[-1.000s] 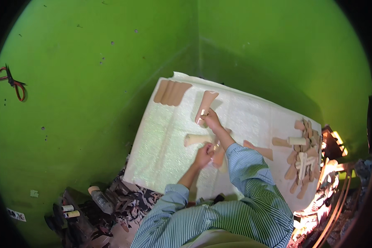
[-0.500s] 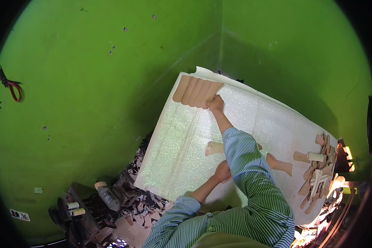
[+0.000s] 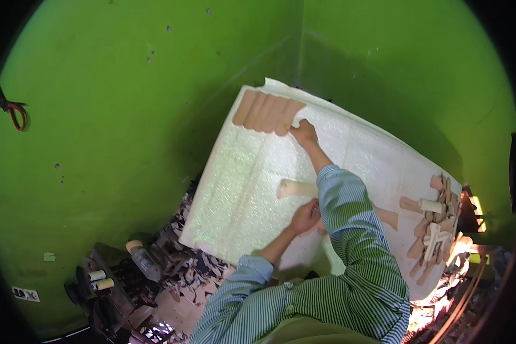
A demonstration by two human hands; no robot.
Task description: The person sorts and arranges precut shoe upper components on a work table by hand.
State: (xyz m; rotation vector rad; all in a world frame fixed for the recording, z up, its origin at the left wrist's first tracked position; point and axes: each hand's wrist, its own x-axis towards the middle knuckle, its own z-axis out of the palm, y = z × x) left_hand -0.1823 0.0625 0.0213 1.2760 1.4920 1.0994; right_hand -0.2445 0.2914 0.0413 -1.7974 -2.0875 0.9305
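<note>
The bent fingers of my right hand (image 3: 307, 133) touched the tan strips (image 3: 262, 112) rowed at the surface's (image 3: 229, 183) far left; I couldn't tell whether they, or my curled left hand (image 3: 305, 217), gripped anything. I judged the strips light, flexible, best edge-pinched.

1. Soft light whitens the tabletop (image 3: 212, 212) left of and nearer than the right hand (image 3: 305, 132), its surface speckled with glints.
2. Well right of and nearer than both hands, harsh glare (image 3: 423, 316) burns out detail.
3. Beyond the right hand, shadow dulls the green wall (image 3: 378, 109).
4. Left of the left hand (image 3: 305, 218), dark clutter (image 3: 112, 281) loses detail.
5. Farthest out from both, edges bend toward a black rim.
</note>
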